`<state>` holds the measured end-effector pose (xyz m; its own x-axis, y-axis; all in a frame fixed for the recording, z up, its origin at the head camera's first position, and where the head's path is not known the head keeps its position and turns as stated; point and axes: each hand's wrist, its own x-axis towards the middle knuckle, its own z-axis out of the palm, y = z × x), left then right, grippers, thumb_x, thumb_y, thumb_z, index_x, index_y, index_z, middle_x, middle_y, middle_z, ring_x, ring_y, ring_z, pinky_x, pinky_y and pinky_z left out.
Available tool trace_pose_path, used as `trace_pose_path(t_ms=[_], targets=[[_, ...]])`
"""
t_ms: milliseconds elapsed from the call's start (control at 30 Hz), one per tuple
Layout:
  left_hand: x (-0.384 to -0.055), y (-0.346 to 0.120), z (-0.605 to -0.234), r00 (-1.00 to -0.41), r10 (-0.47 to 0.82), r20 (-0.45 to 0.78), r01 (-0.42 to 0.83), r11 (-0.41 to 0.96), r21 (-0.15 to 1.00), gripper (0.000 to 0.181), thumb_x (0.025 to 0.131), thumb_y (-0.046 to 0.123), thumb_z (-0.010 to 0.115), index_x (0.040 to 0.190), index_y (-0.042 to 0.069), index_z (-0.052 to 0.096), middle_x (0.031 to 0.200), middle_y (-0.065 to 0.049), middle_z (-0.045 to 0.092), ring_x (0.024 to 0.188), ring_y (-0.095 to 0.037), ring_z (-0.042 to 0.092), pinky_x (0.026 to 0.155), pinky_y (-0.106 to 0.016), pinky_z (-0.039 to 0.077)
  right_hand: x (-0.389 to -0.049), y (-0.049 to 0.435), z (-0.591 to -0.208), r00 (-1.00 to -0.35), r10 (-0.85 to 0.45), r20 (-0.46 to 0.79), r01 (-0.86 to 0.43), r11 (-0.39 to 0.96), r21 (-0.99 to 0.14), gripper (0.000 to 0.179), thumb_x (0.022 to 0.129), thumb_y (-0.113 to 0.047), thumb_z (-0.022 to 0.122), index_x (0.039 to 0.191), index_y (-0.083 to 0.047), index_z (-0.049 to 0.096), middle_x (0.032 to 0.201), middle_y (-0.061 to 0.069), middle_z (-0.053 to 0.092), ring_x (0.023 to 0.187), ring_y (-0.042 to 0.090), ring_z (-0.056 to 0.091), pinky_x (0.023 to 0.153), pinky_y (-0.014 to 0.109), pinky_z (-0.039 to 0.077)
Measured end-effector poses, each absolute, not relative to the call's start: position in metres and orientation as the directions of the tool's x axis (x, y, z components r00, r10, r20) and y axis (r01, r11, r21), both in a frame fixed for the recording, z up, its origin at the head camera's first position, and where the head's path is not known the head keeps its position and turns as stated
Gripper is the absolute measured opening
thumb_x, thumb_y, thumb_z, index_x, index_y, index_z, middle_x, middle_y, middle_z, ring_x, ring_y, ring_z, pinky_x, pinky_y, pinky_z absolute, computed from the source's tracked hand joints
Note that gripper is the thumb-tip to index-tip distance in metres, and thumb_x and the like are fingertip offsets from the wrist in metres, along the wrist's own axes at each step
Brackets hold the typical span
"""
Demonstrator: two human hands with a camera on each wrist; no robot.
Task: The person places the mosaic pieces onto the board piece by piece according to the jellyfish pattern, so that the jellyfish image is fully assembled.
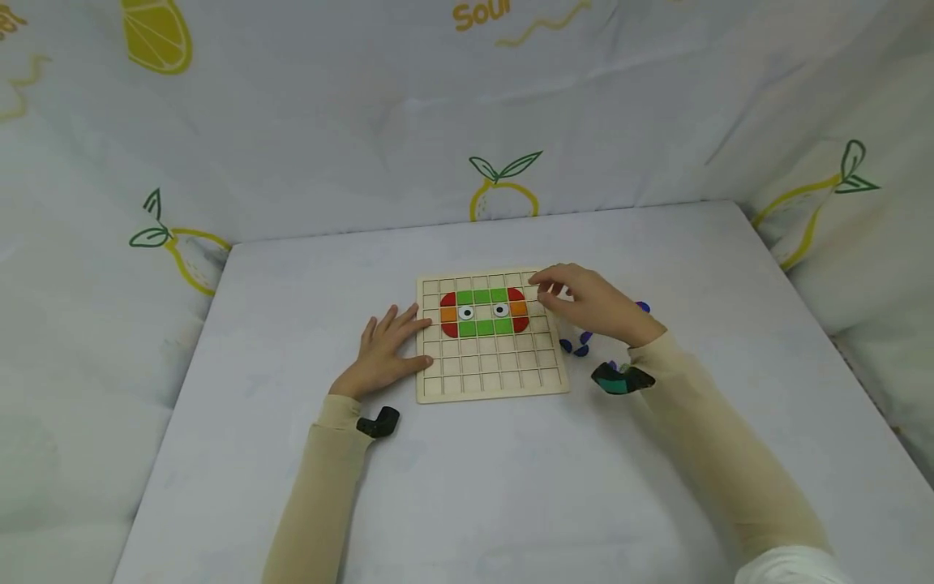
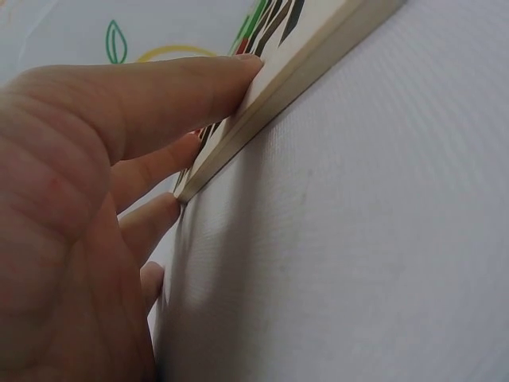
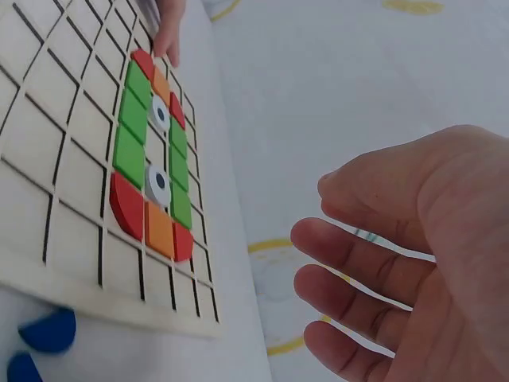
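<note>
Here's the left grip [image 1: 383, 355], fingers spread wide and pinching nothing, thumb and fingertips touching the near-left border of the wooden grid board [image 1: 487, 369], which lies flat on the tabletop [image 1: 452, 495] between both hands! Over on the other side the right grip [image 1: 593, 307] hovers at the far right corner, apart from the board, thumb parted from loosely bent fingers, nothing visible in its grasp. Green tiles [image 1: 477, 328], red corners [image 1: 448, 330], orange pieces [image 1: 448, 314] and two eyes [image 1: 500, 310] sit on the grid, with blue pieces [image 1: 581, 351] just beside its right edge!
</note>
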<state>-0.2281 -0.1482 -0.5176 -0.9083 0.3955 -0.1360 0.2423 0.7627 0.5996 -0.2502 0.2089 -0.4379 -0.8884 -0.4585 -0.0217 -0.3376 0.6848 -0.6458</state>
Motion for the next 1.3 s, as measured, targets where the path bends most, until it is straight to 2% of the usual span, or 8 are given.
trace_pose_path(t_ms=[33,67,300,533,733,933,1033,1300], targets=[[-0.228,-0.148,-0.518,-0.908,0.395,-0.136,0.242,0.763,0.599,0.068,0.091,0.034,0.071,0.153,0.020,0.046,0.171,-0.004,0.019,0.160,-0.032,-0.001,0.126,-0.057,-0.012,-0.250,0.217,-0.437,-0.898,-0.439,-0.018,-0.328,0.698,-0.636,0.034,0.104,-0.021,0.056,0.135,-0.008,0.061,0.123,0.010,0.065,0.110,0.025,0.056,0.096,0.047,0.048],[-0.228,-0.148,-0.519,-0.908,0.396,-0.137,0.241,0.762,0.600,0.068,0.091,0.034,0.071,0.153,0.020,0.046,0.171,-0.004,0.019,0.160,-0.032,-0.001,0.126,-0.057,-0.012,-0.249,0.224,-0.436,-0.910,-0.415,-0.022,-0.309,0.711,-0.631,0.034,0.104,-0.021,0.055,0.135,-0.009,0.061,0.123,0.010,0.065,0.110,0.025,0.056,0.091,0.048,0.051],[-0.229,-0.149,-0.519,-0.906,0.400,-0.141,0.246,0.766,0.594,0.068,0.092,0.035,0.069,0.154,0.020,0.045,0.172,-0.003,0.017,0.160,-0.032,-0.002,0.126,-0.058,-0.012,-0.241,0.267,-0.426,-0.956,-0.294,-0.014,-0.226,0.764,-0.605,0.036,0.106,-0.027,0.051,0.136,-0.008,0.060,0.127,0.014,0.064,0.113,0.028,0.055,0.094,0.046,0.047],[-0.231,-0.149,-0.518,-0.905,0.397,-0.152,0.247,0.782,0.572,0.069,0.093,0.037,0.068,0.155,0.020,0.043,0.172,-0.004,0.016,0.160,-0.033,-0.003,0.126,-0.058,-0.012,-0.234,0.300,-0.428,-0.980,-0.196,-0.039,-0.138,0.803,-0.579,0.041,0.106,-0.031,0.050,0.138,-0.006,0.059,0.126,0.017,0.063,0.106,0.032,0.056,0.081,0.038,0.050],[-0.230,-0.151,-0.520,-0.905,0.402,-0.144,0.251,0.773,0.583,0.070,0.092,0.036,0.069,0.155,0.019,0.043,0.172,-0.004,0.017,0.160,-0.033,-0.002,0.126,-0.058,-0.012,-0.236,0.321,-0.441,-0.979,-0.181,-0.099,-0.102,0.843,-0.528,0.040,0.105,-0.023,0.050,0.137,-0.001,0.058,0.128,0.021,0.060,0.113,0.036,0.053,0.089,0.049,0.051],[-0.231,-0.151,-0.523,-0.905,0.401,-0.143,0.251,0.773,0.582,0.070,0.092,0.037,0.069,0.155,0.020,0.043,0.172,-0.003,0.017,0.160,-0.033,-0.002,0.126,-0.058,-0.012,-0.242,0.332,-0.460,-0.954,-0.213,-0.212,-0.090,0.876,-0.473,0.044,0.104,-0.023,0.051,0.139,0.004,0.054,0.131,0.029,0.054,0.117,0.045,0.054,0.096,0.062,0.050],[-0.231,-0.151,-0.523,-0.906,0.397,-0.144,0.246,0.772,0.586,0.070,0.092,0.037,0.069,0.155,0.021,0.043,0.172,-0.003,0.017,0.160,-0.033,-0.003,0.126,-0.058,-0.012,-0.244,0.333,-0.466,-0.941,-0.237,-0.241,-0.106,0.885,-0.453,0.046,0.104,-0.024,0.054,0.139,0.006,0.054,0.131,0.031,0.053,0.117,0.045,0.054,0.095,0.063,0.049],[-0.231,-0.150,-0.522,-0.908,0.395,-0.141,0.241,0.767,0.595,0.069,0.091,0.036,0.070,0.154,0.022,0.044,0.172,-0.002,0.017,0.161,-0.031,-0.003,0.126,-0.057,-0.013,-0.244,0.328,-0.469,-0.944,-0.240,-0.225,-0.133,0.904,-0.406,0.038,0.101,-0.014,0.054,0.132,0.007,0.061,0.124,0.032,0.056,0.105,0.040,0.058,0.087,0.058,0.052]])
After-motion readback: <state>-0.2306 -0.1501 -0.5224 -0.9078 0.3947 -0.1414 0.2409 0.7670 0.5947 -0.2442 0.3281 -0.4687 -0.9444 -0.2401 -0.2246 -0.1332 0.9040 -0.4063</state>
